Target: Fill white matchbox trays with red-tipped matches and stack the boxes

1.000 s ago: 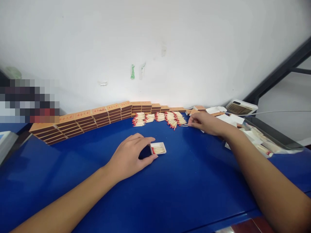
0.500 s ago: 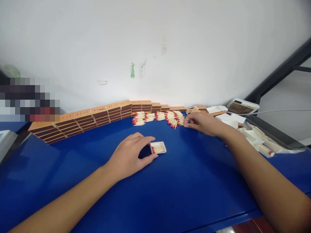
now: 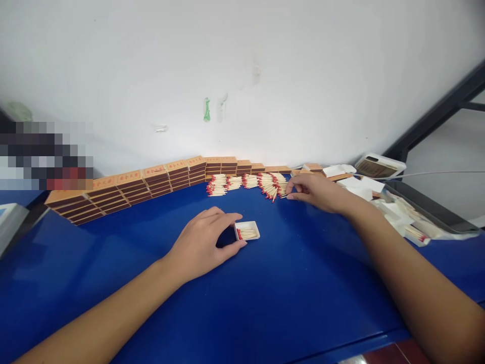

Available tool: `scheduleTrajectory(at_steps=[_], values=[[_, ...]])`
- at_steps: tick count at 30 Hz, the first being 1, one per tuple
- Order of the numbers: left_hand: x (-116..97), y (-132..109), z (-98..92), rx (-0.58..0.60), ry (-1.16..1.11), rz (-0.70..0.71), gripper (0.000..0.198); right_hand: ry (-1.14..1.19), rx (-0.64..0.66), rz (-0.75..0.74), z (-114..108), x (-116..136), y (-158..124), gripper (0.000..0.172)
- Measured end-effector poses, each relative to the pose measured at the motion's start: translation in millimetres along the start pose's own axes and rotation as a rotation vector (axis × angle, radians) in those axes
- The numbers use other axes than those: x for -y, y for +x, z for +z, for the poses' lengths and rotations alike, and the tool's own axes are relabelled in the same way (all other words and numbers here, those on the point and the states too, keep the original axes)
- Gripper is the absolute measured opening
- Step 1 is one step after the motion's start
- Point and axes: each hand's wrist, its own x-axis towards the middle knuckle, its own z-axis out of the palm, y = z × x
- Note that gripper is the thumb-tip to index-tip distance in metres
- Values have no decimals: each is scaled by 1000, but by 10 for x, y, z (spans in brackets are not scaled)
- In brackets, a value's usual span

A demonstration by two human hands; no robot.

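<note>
A small white matchbox tray lies on the blue table, several red-headed matches inside it. My left hand has the tray's left end between thumb and forefinger. At the right end of the loose match pile, my right hand is closed in a pinch. Its fingertips touch the outermost match, whose end meets the thumb. The pile is spread in several bunches in front of the stacked boxes.
Stacked orange-and-brown matchboxes line the back edge along the wall. To the right lie white empty trays, a phone in a light case, and a dark tray. Another tray with matches sits near them.
Hardly anything differs. My right hand's fingertips have shifted very slightly left at the match pile; my left hand and the tray stay in place.
</note>
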Motion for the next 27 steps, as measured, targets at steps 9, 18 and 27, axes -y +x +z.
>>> scheduleTrajectory(at_steps=[9, 18, 27], values=[[-8, 2, 3, 1, -6, 1, 40, 3, 29, 2, -12, 29, -14, 28], [-21, 14, 0, 2, 2, -11, 38, 54, -18, -90, -69, 597, -164, 27], [-35, 23, -5, -9, 0, 9, 37, -74, -29, -374, 266, 1423, -384, 9]])
